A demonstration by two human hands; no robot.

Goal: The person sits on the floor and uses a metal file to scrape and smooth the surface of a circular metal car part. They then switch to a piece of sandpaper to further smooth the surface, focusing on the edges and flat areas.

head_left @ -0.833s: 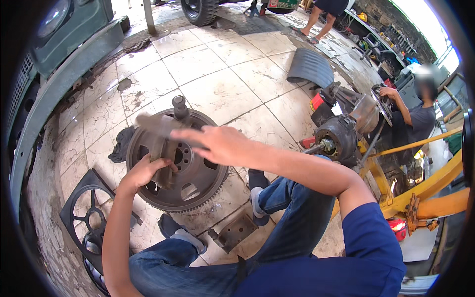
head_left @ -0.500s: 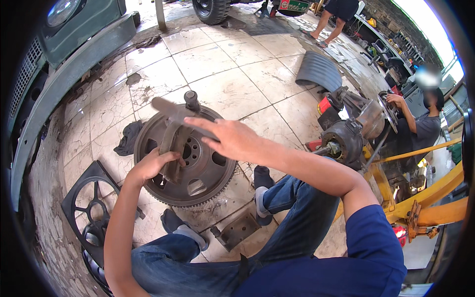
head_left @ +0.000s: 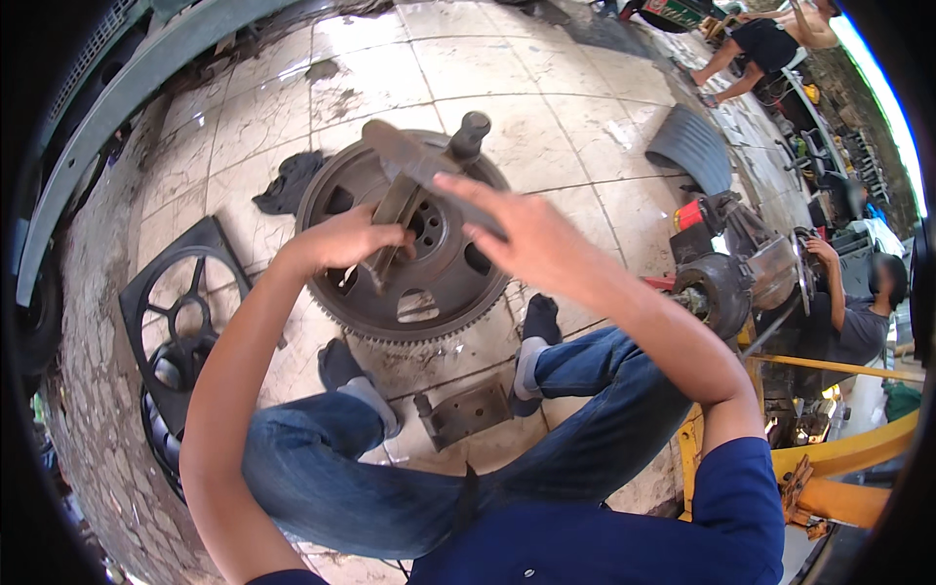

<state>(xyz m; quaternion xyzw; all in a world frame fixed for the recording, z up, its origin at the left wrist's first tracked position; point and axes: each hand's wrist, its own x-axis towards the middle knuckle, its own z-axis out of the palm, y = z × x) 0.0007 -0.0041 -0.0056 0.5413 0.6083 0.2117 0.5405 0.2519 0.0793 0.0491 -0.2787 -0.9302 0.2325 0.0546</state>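
Observation:
A toothed flywheel (head_left: pixel 444 297) lies flat on the tiled floor in front of me. Over its centre my left hand (head_left: pixel 346 239) grips a curved, rusty metal piece (head_left: pixel 392 216) that looks like a brake shoe, tilted up from the wheel. My right hand (head_left: pixel 536 239) is closed round a long, flat brown tool (head_left: pixel 398 154) with a rounded end. That tool crosses the upper part of the curved piece; motion blur hides its exact kind and whether they touch. A dark metal part with a round knob (head_left: pixel 471 136) stands at the flywheel's far right edge.
Left are a black cloth (head_left: pixel 291 182) and a black fan shroud (head_left: pixel 136 302). A flat metal plate (head_left: pixel 468 414) lies between my feet. An axle assembly (head_left: pixel 721 288), a yellow frame (head_left: pixel 848 448) and a seated person (head_left: pixel 863 312) are right. Farther back lies a curved ribbed sheet (head_left: pixel 690 148).
The view has shifted, so the flywheel and my hands appear farther up and right. Both hands keep their holds, and the flat tool still crosses the curved piece.

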